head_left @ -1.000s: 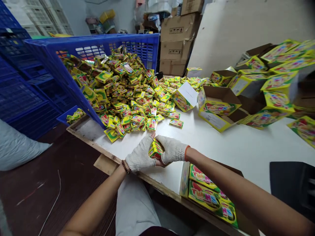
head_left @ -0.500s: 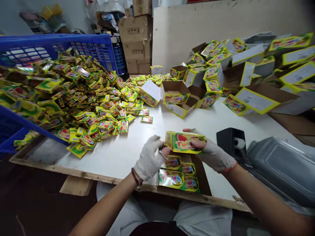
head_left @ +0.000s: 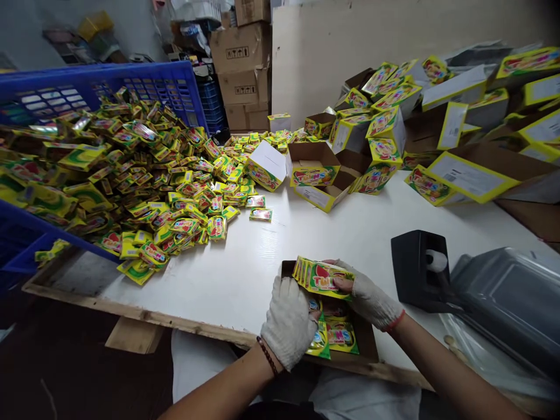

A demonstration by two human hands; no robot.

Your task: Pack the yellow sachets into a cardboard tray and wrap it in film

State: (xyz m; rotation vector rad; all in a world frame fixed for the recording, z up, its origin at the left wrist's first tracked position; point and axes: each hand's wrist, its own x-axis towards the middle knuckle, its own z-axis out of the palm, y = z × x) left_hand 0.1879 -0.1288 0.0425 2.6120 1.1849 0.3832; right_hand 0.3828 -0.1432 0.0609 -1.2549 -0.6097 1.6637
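Observation:
Both my hands wear white knit gloves. My right hand [head_left: 370, 297] grips a stack of yellow-green sachets [head_left: 321, 276] from the right side, just above an open brown box [head_left: 366, 344] at the table's near edge. My left hand [head_left: 287, 321] is closed against the left end of the stack and reaches down into the box, which holds more sachets [head_left: 339, 335]. A big heap of the same sachets [head_left: 144, 175] spills from a tipped blue crate [head_left: 131, 79] across the left of the white table [head_left: 350, 233].
Open and folded yellow cartons [head_left: 385, 140] pile up at the back right. A black tape dispenser [head_left: 420, 271] and a grey plastic lid [head_left: 503, 303] lie right of the box. Brown cardboard boxes [head_left: 242, 70] stand behind the table.
The stack of sachets has come down from above the table to the mouth of the brown box. My left hand has moved onto the stack's left end and into the box.

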